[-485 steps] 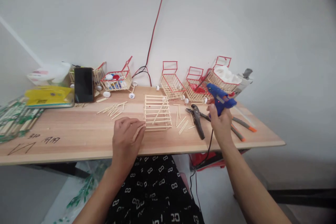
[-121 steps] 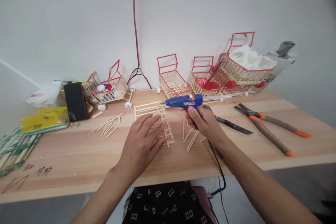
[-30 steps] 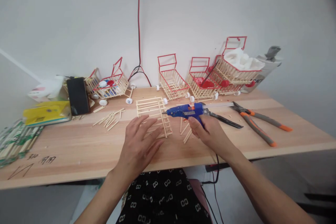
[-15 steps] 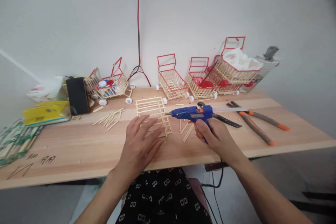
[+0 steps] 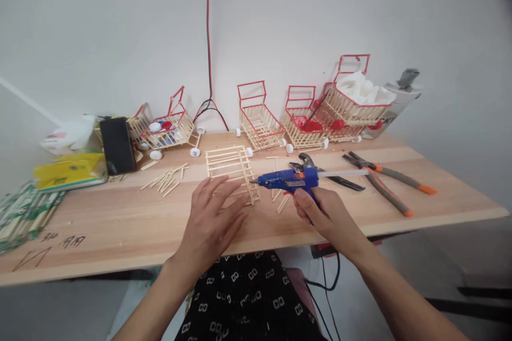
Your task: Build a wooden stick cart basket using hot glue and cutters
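- While it bears everything, the wooden table (image 5: pixel 100 224) spans the view.
- Left hand (image 5: pixel 214 218), fingers spread wide, presses flat on the stick frame (image 5: pixel 231 168) near the table's middle.
- Right hand (image 5: pixel 326 213) grips the blue glue gun (image 5: pixel 290 179), nozzle at the frame's right edge.

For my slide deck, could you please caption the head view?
Right hand aims a blue glue gun at a stick frame steadied by the left hand on the wooden table.

My wooden bench (image 5: pixel 120 224)
On it lie loose sticks (image 5: pixel 165 179), a stick frame (image 5: pixel 230 165), pliers (image 5: pixel 384 178) and small stick carts (image 5: pixel 258 120).
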Available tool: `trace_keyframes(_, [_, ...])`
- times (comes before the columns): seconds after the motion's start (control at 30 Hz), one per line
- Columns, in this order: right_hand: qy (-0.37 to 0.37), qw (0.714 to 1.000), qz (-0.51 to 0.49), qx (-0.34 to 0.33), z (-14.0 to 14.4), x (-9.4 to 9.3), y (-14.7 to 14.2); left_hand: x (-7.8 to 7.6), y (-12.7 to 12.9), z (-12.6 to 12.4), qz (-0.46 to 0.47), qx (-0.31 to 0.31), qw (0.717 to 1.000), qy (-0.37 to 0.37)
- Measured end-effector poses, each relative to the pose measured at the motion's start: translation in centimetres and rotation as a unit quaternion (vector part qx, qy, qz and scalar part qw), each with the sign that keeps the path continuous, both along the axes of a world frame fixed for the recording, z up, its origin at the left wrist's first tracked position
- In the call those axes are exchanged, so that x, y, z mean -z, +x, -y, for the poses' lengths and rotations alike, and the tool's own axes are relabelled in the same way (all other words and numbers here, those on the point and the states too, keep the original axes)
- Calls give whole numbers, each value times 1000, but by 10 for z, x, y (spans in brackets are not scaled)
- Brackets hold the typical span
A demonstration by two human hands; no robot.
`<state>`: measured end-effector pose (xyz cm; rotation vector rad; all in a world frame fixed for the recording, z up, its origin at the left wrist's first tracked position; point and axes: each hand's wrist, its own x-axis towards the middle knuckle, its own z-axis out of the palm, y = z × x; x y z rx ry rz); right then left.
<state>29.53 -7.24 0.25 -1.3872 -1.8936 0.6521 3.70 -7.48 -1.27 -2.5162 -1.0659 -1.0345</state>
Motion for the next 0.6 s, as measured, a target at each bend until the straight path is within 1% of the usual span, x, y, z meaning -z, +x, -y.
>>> trace_keyframes(0.17, [0,1000,1,2,2,-1,-2,0,2,1,-1,2,1000,-10])
trace_keyframes(0.6, [13,999,29,12,0,-1,-5,2,1,-1,-1,12,1000,-2])
